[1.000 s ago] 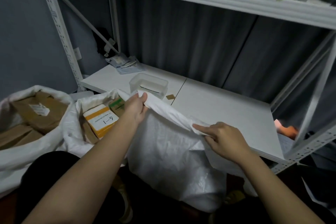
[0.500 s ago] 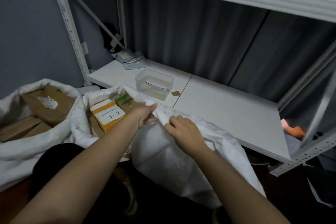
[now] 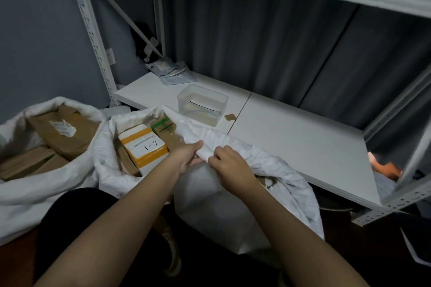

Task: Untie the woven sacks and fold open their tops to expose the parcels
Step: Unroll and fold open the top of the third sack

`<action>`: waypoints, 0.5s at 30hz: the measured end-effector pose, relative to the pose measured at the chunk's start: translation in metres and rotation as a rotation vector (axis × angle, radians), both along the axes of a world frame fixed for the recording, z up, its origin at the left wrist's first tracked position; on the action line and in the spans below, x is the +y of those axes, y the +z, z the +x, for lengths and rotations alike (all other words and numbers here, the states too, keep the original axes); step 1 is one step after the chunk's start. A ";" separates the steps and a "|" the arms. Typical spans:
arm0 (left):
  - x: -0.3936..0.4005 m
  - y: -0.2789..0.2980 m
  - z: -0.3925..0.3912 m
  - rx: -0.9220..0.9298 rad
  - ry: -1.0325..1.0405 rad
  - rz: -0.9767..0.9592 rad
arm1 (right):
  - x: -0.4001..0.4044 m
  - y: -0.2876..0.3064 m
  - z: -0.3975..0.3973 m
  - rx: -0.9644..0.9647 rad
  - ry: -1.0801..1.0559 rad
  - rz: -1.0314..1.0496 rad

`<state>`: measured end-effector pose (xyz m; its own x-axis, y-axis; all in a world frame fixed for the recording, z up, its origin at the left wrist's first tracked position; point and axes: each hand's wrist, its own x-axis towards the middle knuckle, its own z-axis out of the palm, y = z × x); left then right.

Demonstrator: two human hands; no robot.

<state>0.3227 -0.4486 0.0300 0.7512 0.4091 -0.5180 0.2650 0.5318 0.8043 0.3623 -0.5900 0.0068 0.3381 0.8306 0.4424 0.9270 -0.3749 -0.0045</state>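
A white woven sack [image 3: 217, 207] stands in front of me with its top partly rolled down. My left hand [image 3: 189, 158] grips the sack's rim, thumb on top. Close beside it, my right hand [image 3: 229, 163] pinches the same bunched rim with curled fingers. Inside the sack lie an orange-and-white parcel marked "6-1" [image 3: 145, 147] and a brown carton with green print [image 3: 165, 129]. To the left, a second white sack [image 3: 46, 193] sits open over several brown cardboard parcels [image 3: 63, 133].
A white metal rack holds a low shelf board [image 3: 291, 147] just behind the sack. On it stand a clear plastic box [image 3: 201, 105] and a pile of grey mailers [image 3: 171, 72]. A rack upright [image 3: 93, 37] rises at left. Dark curtains hang behind.
My right hand slid left along the rim and now pinches it next to my left hand. The rim has come down a little, bunched between both hands.
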 end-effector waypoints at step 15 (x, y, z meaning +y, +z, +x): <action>0.030 -0.018 -0.009 0.085 -0.001 0.213 | 0.024 -0.027 -0.020 0.235 -0.026 0.053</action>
